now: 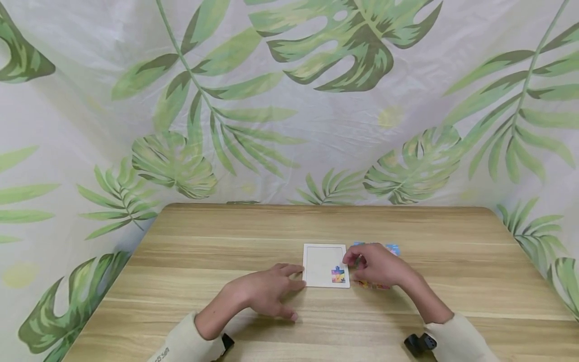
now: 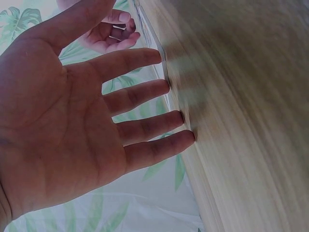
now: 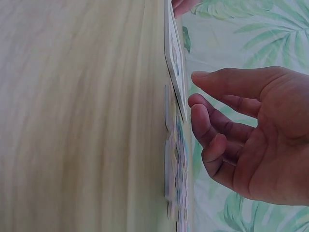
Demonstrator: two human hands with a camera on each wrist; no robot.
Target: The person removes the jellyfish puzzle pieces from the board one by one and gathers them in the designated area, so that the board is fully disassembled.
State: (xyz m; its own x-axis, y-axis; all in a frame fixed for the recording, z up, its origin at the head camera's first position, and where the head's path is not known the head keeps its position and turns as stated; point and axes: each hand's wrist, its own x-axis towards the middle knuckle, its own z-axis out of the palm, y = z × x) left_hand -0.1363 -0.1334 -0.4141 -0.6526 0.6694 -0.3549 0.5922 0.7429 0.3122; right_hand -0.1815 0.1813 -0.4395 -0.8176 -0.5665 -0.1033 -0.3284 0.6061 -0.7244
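A white puzzle tray (image 1: 320, 265) lies flat on the table, with a colourful jigsaw piece (image 1: 338, 275) in its lower right corner. My left hand (image 1: 273, 290) is spread beside the tray, with straight fingertips right at its left edge. The left wrist view shows its palm (image 2: 63, 121) with nothing in it. Over the tray's right edge hovers my right hand (image 1: 377, 264), its fingers loosely bent. In the right wrist view, its thumb (image 3: 236, 81) stands apart from the fingertips, with nothing between them. Loose jigsaw pieces (image 1: 392, 249) lie partly hidden beneath this hand.
The wooden table (image 1: 217, 226) runs back to a leaf-patterned cloth (image 1: 316, 136) hanging behind it. In the right wrist view, several loose pieces (image 3: 171, 169) lie low on the tabletop, close to the tray's edge (image 3: 175, 63).
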